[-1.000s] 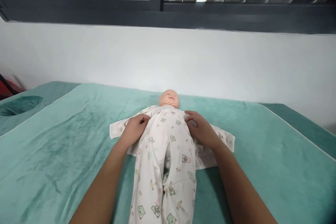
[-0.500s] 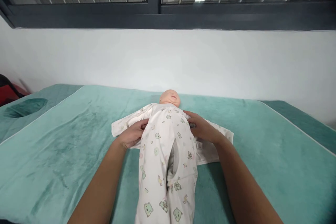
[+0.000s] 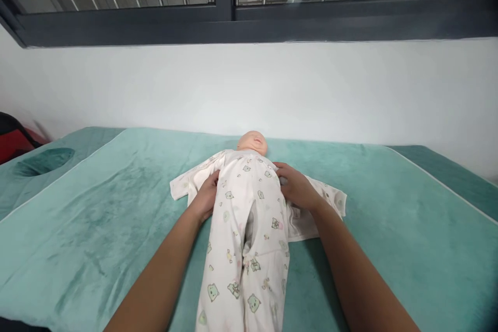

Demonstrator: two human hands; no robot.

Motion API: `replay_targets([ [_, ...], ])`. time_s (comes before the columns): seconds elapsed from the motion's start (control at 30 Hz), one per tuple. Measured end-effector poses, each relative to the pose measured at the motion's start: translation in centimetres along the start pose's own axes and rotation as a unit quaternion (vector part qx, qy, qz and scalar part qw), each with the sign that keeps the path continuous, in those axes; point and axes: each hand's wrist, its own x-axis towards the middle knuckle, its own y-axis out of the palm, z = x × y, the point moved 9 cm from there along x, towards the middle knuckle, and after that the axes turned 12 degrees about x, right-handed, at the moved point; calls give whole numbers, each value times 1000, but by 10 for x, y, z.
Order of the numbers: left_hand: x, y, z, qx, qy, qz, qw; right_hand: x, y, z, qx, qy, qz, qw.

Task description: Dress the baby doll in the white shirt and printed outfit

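Observation:
A baby doll lies on its back, its head (image 3: 253, 142) toward the wall. White baby trousers (image 3: 249, 202) with a green bear print cover its front from chest down, with an opening at the crotch. A matching baby shirt (image 3: 322, 194) is spread at both sides beneath, its sleeves stretched out. My left hand (image 3: 208, 194) is closed at the left edge of the trousers near the waist, its fingertips partly hidden by cloth. On the opposite edge, my right hand (image 3: 296, 185) grips the cloth with bent fingers, index finger near the doll's chest.
A green plush cover (image 3: 101, 218) lies under the doll, with a round hollow (image 3: 45, 161) at the left. Behind it rise a white wall (image 3: 249, 88) and a dark window frame (image 3: 155, 28). A red and black object (image 3: 13, 140) stands at the far left.
My left hand has moved slightly up and in along the trousers' edge, and the shirt's left side has shifted with it. The trouser legs have shifted slightly left; my right hand stays nearly in place.

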Motion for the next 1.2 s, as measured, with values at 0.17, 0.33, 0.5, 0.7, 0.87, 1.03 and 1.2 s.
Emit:
replay_targets([
  [0.17, 1, -13, -2, 68, 29, -88, 993, -2, -1, -10, 9, 24, -35, 999],
  [0.33, 6, -14, 8, 83, 37, -86, 992, -2, 1, -6, -21, 11, -82, 996],
  [0.5, 10, -22, 19, 136, 29, -135, 981, -1, 2, -4, -67, -46, -123, 989],
  [0.7, 8, -29, 18, 187, 39, -171, 967, -12, -8, 19, -96, -67, -198, 973],
  [0.87, -38, -31, 18, 160, 48, -179, 970, -88, 1, 46, 36, 20, -173, 984],
  [1.03, -116, -17, 34, 146, 38, -112, 982, -194, 67, 81, 73, -3, 56, 996],
  [1.2, -148, -9, 37, 176, 51, -97, 978, -237, 93, 103, -32, -85, 58, 994],
])
